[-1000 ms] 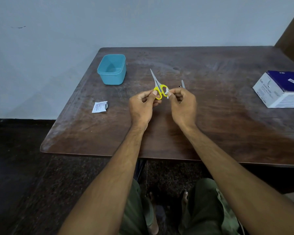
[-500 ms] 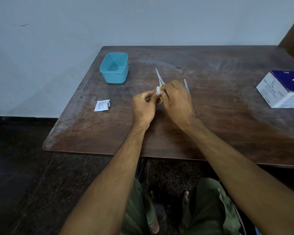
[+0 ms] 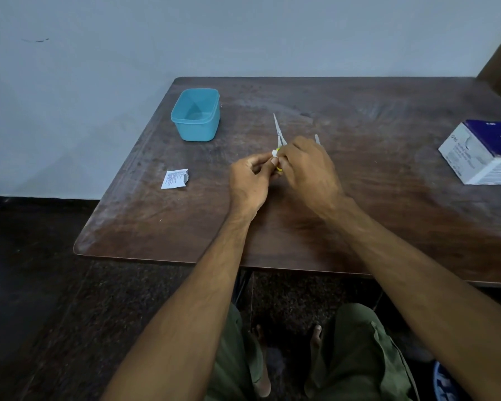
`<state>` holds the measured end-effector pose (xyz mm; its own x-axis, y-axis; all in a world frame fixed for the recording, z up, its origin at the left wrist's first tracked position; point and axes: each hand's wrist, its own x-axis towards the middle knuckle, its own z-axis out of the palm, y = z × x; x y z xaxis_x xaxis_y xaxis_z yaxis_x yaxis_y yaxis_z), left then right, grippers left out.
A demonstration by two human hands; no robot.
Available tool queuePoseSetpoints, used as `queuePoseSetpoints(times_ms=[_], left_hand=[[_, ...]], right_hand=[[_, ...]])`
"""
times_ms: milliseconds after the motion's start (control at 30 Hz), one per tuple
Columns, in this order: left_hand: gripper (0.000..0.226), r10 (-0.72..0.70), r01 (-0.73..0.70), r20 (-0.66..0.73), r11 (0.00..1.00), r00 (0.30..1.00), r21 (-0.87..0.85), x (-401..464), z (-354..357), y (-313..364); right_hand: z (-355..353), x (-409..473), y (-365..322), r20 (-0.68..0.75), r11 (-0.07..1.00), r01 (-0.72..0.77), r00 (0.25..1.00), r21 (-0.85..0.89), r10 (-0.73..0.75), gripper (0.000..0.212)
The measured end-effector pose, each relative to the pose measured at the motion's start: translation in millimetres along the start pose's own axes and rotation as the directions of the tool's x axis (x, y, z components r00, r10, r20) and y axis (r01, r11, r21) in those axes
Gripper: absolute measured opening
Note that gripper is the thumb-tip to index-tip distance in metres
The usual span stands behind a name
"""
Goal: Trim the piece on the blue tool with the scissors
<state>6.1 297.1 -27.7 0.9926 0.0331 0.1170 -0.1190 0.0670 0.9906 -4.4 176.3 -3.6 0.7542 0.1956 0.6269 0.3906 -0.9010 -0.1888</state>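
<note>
The scissors (image 3: 278, 134) are held over the middle of the table (image 3: 388, 198), blades pointing away, yellow handles mostly hidden. The left hand (image 3: 250, 180) pinches the handles; the right hand (image 3: 307, 166) curls over them, pressing a small white wipe (image 3: 274, 152) there. A blue tub (image 3: 196, 114), torn sachet (image 3: 174, 178) and white box (image 3: 483, 151) sit well apart.

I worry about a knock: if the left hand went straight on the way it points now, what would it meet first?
The left hand points right, towards the right hand, and their fingers already meet at the scissors, so it would meet these first. Depth is hard to judge.
</note>
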Motion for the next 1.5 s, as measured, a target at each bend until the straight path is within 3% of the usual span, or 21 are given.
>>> queuePoseSetpoints(times_ms=[233,367,533,633,767,867,1067,1167,1333,1500], left_hand=[[0.010,-0.016,0.016,-0.007,1.000,1.000,0.013,-0.2,-0.2,-0.8],[0.011,0.017,-0.014,-0.034,0.995,0.999,0.096,-1.9,0.6,-0.2],[0.021,0.029,-0.014,-0.092,0.987,0.995,0.161,-1.3,-7.0,8.6],[0.013,0.038,0.004,-0.166,0.970,0.985,0.244,14.0,-31.1,17.5],[0.026,0.138,-0.033,-0.209,0.898,0.968,0.438,50.1,-71.7,41.2],[0.021,0.186,-0.032,-0.199,0.803,0.962,0.596,77.0,-96.9,67.1],[0.019,0.146,0.117,-0.247,0.588,0.958,0.800,130.3,-124.5,91.3],[0.012,0.106,0.134,-0.220,0.524,0.970,0.841,150.9,-126.5,93.2],[0.024,0.073,0.159,-0.228,0.512,0.971,0.844,173.8,-123.5,87.7],[0.030,0.075,0.145,-0.189,0.393,0.979,0.908,177.7,-115.7,82.1]], right_hand=[[-1.9,6.0,-0.8,0.088,0.998,-0.055,0.994,-0.039,0.058,0.020],[-4.6,-1.6,-4.1,0.069,0.966,-0.201,0.979,0.161,0.192,0.010],[-1.7,8.8,-0.4,0.097,0.706,-0.451,0.871,0.546,0.481,0.009],[3.3,29.5,0.0,0.130,0.585,-0.506,0.815,0.634,0.564,0.010],[18.2,69.2,-18.9,0.155,0.624,-0.476,0.854,0.619,0.497,0.011],[31.4,99.1,-36.3,0.155,0.715,-0.443,0.888,0.541,0.433,0.011],[62.3,124.8,-42.1,0.226,0.799,-0.442,0.897,0.407,0.381,0.013],[76.2,127.0,-31.4,0.259,0.791,-0.474,0.879,0.387,0.400,0.013],[88.5,128.6,-18.4,0.278,0.779,-0.509,0.859,0.367,0.430,0.010],[93.5,133.8,-12.5,0.282,0.770,-0.528,0.848,0.358,0.449,0.010]])
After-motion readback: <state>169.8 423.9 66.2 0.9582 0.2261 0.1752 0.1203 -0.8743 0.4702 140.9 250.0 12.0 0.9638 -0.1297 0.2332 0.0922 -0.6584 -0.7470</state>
